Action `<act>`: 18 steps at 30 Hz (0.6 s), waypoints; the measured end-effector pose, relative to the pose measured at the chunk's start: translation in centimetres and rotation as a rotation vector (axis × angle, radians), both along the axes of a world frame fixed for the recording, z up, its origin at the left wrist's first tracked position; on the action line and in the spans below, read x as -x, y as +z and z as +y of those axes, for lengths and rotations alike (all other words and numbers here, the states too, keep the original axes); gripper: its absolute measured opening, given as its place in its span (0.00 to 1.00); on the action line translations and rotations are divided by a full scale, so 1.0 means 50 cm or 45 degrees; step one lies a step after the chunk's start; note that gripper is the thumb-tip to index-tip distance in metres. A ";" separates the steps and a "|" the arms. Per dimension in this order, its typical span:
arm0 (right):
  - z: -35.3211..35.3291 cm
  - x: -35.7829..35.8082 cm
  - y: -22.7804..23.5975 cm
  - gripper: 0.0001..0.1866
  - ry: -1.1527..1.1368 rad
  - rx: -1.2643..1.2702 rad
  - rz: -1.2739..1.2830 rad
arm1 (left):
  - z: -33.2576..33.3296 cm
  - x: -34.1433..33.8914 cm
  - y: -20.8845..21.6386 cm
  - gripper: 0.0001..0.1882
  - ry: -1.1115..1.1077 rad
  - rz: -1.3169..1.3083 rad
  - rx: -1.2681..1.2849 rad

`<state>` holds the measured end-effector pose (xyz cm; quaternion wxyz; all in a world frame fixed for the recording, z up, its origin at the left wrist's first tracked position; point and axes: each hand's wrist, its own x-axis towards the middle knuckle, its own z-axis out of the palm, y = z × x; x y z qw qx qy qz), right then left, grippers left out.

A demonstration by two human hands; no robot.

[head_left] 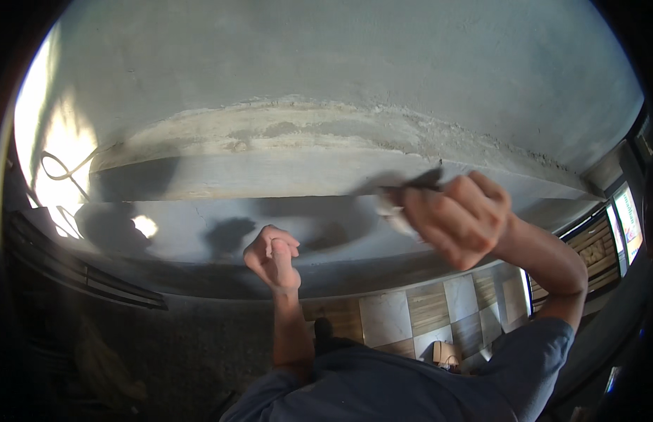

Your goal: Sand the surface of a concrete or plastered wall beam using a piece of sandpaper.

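Note:
My right hand [461, 216] is raised in front of a plastered ledge [263, 172], fingers curled tightly round a small blurred tool. The tool [419, 184] shows a dark part reaching up toward the ledge and a whitish part below; motion smear hides its exact kind. Lower and to the left, my left hand [272, 257] is closed, the thumb folded over curled fingers. Nothing sticks out of that fist, and it appears apart from the wall. Along the top of the ledge runs a rough, pale strip of plaster [270, 126].
A grey wall [354, 56] rises behind the ledge. At the left hangs a looped cable [59, 169] in bright sunlight, above dark metal bars [87, 274]. Checkered floor tiles [384, 318] and a small tan box [446, 353] lie below. A slatted rack [595, 257] stands at the right.

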<state>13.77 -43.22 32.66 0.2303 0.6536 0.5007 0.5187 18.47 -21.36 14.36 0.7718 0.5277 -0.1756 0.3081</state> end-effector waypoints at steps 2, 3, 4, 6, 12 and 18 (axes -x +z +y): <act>-0.022 0.013 -0.002 0.09 -0.076 -0.013 -0.117 | -0.004 -0.003 0.000 0.28 -0.008 -0.075 -0.095; -0.024 0.015 0.001 0.09 -0.098 0.013 -0.066 | -0.001 -0.003 -0.003 0.28 -0.002 -0.068 -0.093; -0.026 0.021 0.005 0.09 -0.143 0.037 -0.026 | -0.002 -0.009 -0.001 0.28 -0.021 -0.037 -0.065; -0.003 0.003 -0.001 0.10 -0.133 0.063 -0.055 | -0.003 -0.023 0.005 0.28 -0.058 -0.013 -0.034; -0.028 0.043 0.018 0.12 -0.234 0.014 0.021 | -0.028 -0.007 0.003 0.28 -0.080 0.011 -0.030; -0.023 0.028 0.005 0.15 -0.149 0.070 0.020 | -0.071 -0.012 0.014 0.27 -0.143 -0.015 0.065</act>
